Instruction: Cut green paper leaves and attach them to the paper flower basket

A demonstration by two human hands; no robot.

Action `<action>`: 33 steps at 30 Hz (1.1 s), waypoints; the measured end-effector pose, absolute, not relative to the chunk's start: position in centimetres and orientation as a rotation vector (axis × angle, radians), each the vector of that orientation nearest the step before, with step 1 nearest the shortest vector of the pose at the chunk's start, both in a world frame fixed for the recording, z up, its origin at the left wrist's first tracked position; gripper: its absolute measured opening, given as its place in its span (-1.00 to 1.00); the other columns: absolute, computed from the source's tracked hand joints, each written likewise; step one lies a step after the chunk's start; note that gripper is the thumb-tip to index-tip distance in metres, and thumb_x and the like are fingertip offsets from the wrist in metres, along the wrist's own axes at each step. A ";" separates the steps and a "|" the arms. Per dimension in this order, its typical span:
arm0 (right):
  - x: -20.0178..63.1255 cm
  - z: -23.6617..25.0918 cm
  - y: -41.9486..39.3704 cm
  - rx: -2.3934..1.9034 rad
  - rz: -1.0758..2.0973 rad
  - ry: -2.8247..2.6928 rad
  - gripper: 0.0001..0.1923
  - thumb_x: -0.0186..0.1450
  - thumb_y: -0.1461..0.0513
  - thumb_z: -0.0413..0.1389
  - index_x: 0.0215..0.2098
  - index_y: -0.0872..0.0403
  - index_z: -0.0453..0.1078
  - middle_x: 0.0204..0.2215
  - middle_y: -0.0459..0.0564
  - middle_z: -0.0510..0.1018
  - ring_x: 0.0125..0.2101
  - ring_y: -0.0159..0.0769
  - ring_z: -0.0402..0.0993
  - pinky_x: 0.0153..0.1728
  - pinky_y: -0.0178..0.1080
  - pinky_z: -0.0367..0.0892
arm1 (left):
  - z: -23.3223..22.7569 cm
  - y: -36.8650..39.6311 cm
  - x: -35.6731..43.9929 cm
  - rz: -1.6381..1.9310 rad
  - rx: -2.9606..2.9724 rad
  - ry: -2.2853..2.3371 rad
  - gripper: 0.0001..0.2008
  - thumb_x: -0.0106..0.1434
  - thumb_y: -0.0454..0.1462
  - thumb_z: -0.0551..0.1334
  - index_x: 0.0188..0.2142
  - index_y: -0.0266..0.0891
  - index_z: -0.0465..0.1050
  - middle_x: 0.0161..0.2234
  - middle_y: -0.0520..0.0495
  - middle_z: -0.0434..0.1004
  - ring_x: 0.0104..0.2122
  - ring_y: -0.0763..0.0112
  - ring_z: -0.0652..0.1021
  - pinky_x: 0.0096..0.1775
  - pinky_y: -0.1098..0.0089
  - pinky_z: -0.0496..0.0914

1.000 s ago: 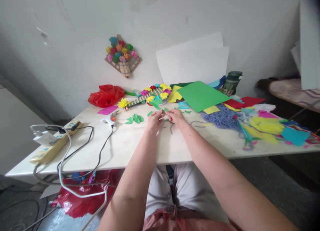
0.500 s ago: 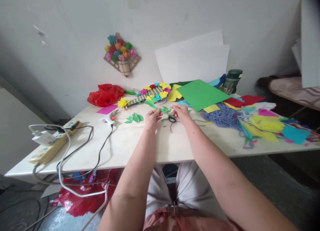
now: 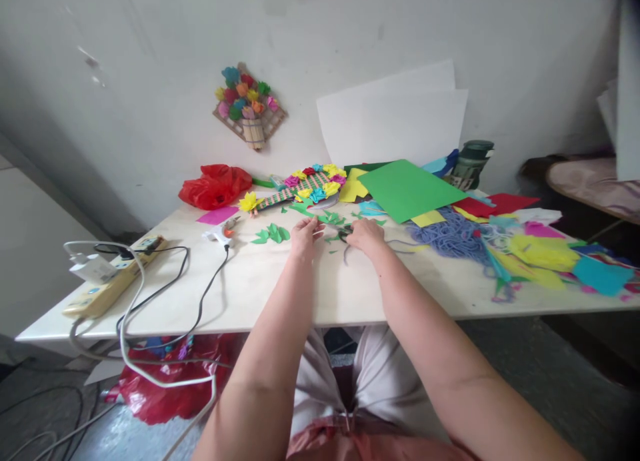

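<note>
On the table in front of me, my right hand [image 3: 366, 236] has its fingers closed at the dark handles of a pair of scissors [image 3: 345, 232]. The blades point left, toward my other hand. My left hand [image 3: 306, 236] is closed, thumb and fingertips together; whatever it pinches is too small to make out. Green paper scraps [image 3: 330, 217] lie just beyond both hands. To the left is a small pile of cut green paper leaves [image 3: 271, 233]. A woven stick piece with paper flowers [image 3: 293, 189] rests behind the scraps.
A glue gun [image 3: 220, 233] with a black cord and a power strip [image 3: 115, 278] are at left. A red plastic bag [image 3: 215, 186] sits behind them. To the right are a green sheet [image 3: 410, 189], purple yarn [image 3: 445, 234], coloured paper and a dark green jar [image 3: 471, 164].
My right hand has come down onto the scissors' handles, which showed bare beside it before. The left hand has barely moved. The whole view has shifted slightly.
</note>
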State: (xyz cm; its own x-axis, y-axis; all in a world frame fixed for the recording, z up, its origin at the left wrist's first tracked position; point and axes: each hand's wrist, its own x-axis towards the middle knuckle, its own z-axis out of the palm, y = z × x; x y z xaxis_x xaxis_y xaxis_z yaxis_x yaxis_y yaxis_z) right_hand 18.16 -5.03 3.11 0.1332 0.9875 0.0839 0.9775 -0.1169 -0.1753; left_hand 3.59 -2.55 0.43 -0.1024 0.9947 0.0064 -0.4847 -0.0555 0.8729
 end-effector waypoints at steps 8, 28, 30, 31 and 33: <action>17.6 2.6 -4.5 -2.102 -0.026 -2.065 -0.65 0.18 0.30 0.05 -0.07 0.08 0.45 -0.06 0.14 0.48 0.01 -0.08 0.28 -0.14 -0.18 0.27 | 0.1 -2.0 3.4 1.544 0.816 0.855 -0.70 -0.11 -0.24 0.40 -0.47 -0.27 0.31 -0.57 0.03 0.43 -0.57 0.52 0.48 -0.52 0.53 0.27; 19.2 3.9 -4.1 -2.258 0.117 -1.981 -0.63 0.10 0.26 0.11 -0.10 0.06 0.49 -0.08 0.15 0.53 -0.07 -0.06 0.45 -0.17 -0.16 0.31 | 0.4 -1.7 3.4 1.601 0.670 0.815 -0.78 -0.12 -0.38 0.38 -0.54 -0.29 0.31 -0.61 0.03 0.39 -0.55 0.49 0.50 -0.33 0.40 0.43; 19.7 3.8 -4.2 -2.237 0.160 -1.961 -0.62 0.10 0.24 0.12 -0.09 -0.01 0.49 -0.07 0.10 0.53 -0.07 -0.07 0.44 -0.17 -0.16 0.31 | 0.3 -1.6 3.4 1.603 0.677 0.811 -0.76 -0.12 -0.36 0.40 -0.52 -0.30 0.32 -0.60 0.03 0.41 -0.52 0.47 0.52 -0.32 0.39 0.43; 19.9 3.8 -4.2 -2.223 0.173 -1.951 -0.62 0.10 0.23 0.12 -0.09 -0.03 0.49 -0.07 0.08 0.53 -0.07 -0.08 0.44 -0.16 -0.16 0.31 | 0.2 -1.5 3.3 1.605 0.681 0.811 -0.75 -0.13 -0.35 0.41 -0.52 -0.30 0.33 -0.60 0.03 0.41 -0.51 0.46 0.53 -0.31 0.39 0.43; 20.1 3.6 -4.2 -2.187 0.184 -1.924 -0.63 0.09 0.21 0.14 -0.11 -0.06 0.50 -0.08 0.04 0.54 -0.08 -0.10 0.45 -0.17 -0.18 0.31 | 0.1 -1.4 3.2 1.615 0.687 0.811 -0.74 -0.12 -0.34 0.41 -0.51 -0.29 0.33 -0.59 0.03 0.41 -0.51 0.46 0.53 -0.30 0.38 0.43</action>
State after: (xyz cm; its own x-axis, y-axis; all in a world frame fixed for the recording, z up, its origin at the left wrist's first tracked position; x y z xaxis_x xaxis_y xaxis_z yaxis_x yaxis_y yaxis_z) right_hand 20.14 -4.20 3.65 0.1334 0.9897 0.0524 0.9618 -0.1166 -0.2477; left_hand 3.25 -1.38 0.10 -0.1834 0.9830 0.0097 -0.5791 -0.1161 0.8069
